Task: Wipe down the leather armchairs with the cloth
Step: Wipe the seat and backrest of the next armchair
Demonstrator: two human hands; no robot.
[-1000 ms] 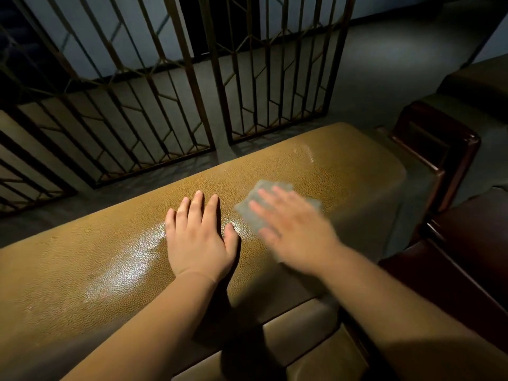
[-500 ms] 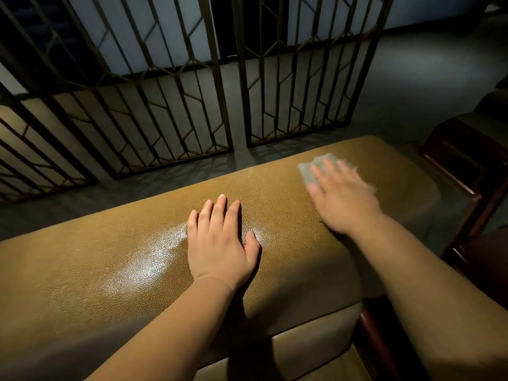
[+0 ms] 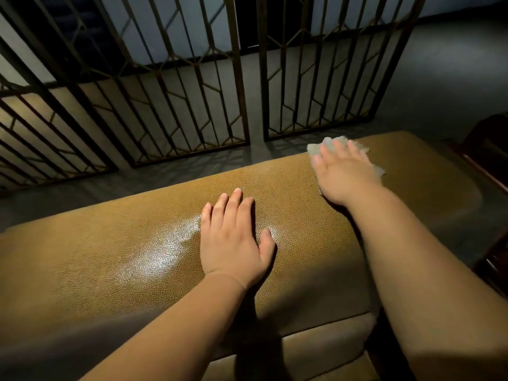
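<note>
Right hand slid cloth to armchair far edge, left hand flat.

Armchair fills the lower frame: tan-brown pebbled leather, broad rounded top of the backrest running left to right, far end rounding off at upper right. Glossy patch catching light approx mid-left of the top, rest reads matte. Seam below the top roll, w/ a paler cushion panel under it at bottom centre. Cloth, pale grey-white, thin, rumpled, lying flat on the top surface toward the right end, close to the chair's back edge. Mostly covered from above; only its top-left corner and a ragged bit of the right edge show, a little blurred. 2nd chair at far right, dark, too dim to make out.
</note>
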